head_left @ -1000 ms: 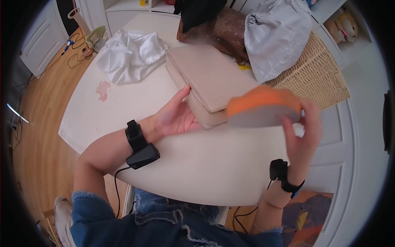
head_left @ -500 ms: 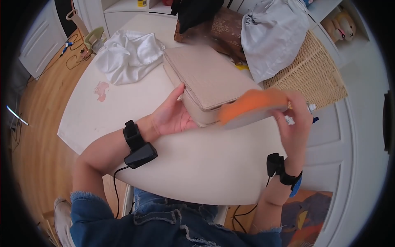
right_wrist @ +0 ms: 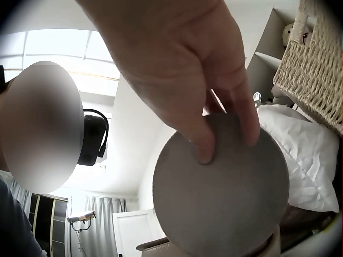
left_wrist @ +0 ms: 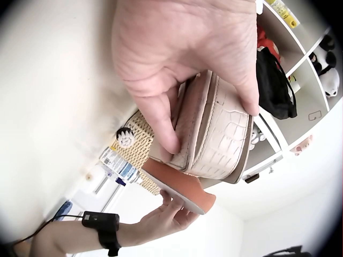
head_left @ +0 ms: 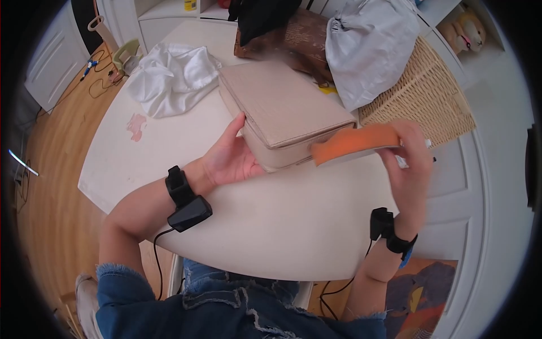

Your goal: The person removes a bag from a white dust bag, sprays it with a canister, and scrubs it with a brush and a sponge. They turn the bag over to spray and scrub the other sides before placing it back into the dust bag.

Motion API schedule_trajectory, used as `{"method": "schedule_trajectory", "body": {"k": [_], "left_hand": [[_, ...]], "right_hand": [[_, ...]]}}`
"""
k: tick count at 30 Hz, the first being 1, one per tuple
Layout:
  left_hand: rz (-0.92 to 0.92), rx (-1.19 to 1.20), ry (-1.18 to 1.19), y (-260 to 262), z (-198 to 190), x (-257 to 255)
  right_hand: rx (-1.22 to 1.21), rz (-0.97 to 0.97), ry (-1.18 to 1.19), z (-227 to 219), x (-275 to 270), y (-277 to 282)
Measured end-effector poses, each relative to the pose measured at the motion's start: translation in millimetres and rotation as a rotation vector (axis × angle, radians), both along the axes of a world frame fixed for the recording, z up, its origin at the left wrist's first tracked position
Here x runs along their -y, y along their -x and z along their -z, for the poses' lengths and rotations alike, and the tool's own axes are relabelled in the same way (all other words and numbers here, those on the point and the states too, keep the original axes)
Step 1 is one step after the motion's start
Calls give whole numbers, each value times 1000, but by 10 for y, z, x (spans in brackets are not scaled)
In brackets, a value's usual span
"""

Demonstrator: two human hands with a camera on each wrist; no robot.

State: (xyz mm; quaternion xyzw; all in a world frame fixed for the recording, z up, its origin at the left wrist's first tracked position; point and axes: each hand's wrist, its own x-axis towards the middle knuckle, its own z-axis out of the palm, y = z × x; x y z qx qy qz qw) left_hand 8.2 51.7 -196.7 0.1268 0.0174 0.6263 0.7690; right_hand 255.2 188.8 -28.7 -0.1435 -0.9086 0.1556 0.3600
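My left hand grips the near left end of a beige, crocodile-patterned handbag and holds it tilted over the table. Its thumb lies along the edge, with the other fingers partly hidden beneath; the left wrist view shows the stitched, rounded bag side close up. With thumb and fingertips my right hand pinches a round orange pad that has a flat grey face. The pad's left edge overlaps the bag's near right side in the head view.
On the white table, crumpled white cloth lies at the far left. Behind the bag are a brown patterned bag, a black cloth bag, a white drawstring bag and a wicker basket. Cables hang below both wrists.
The orange pad has swept left and back right along the bag's near side, and its grey face has tilted mostly out of sight. The left hand keeps its grip on the bag.
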Motion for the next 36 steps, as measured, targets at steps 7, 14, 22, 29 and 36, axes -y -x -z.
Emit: {"method": "schedule_trajectory", "body": {"k": [7,14,22,29,36], "left_hand": [[-21,37,-5,-12,-6,12],[-67,-87,50,-36,-96,27],[-13,24,-12,-9,-3,9],[-72,-100,33,-41,-97,26],[-19,30,-16,10,26,9]], "right_hand": [[-118,255,-161,2,-148,-69],[-266,218,81,-105,-172,-262],[-196,44,348,-146,-231,-363],[-71,87,357,-104,-358,-358],[-96,48,339,-107,-276,-321]]}}
